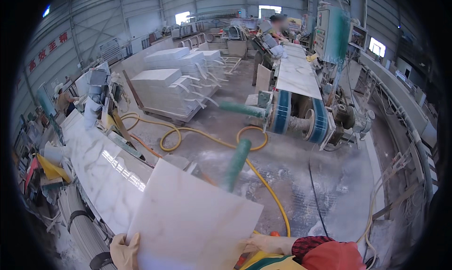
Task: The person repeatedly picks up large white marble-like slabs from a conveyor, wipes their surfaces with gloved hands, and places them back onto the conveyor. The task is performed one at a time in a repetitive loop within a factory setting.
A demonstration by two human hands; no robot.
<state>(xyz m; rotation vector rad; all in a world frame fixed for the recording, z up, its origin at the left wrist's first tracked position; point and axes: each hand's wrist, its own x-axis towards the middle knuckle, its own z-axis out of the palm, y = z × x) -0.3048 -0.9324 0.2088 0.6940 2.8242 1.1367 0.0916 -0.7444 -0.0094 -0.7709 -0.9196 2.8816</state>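
A square white marble slab point(193, 208) with faint veining is tilted up close in front of me. My left hand point(125, 252), in a cream glove, is closed on its lower left edge, the thumb lying along the front face. At the slab's lower right edge is my right hand point(261, 243), also gloved; it grips the slab there, its fingers partly hidden and slightly blurred. To the left, a long polished marble slab point(106, 168) with grey veins lies along a machine line, partly behind the held slab.
Stacked white slabs point(160, 93) rest on a pallet at the middle left. A belt conveyor point(281, 110) carrying slabs stands ahead right, with a person point(275, 32) beside it. A yellow hose point(263, 175), a black cable point(316, 190) and green rollers point(238, 161) cross the dusty floor area.
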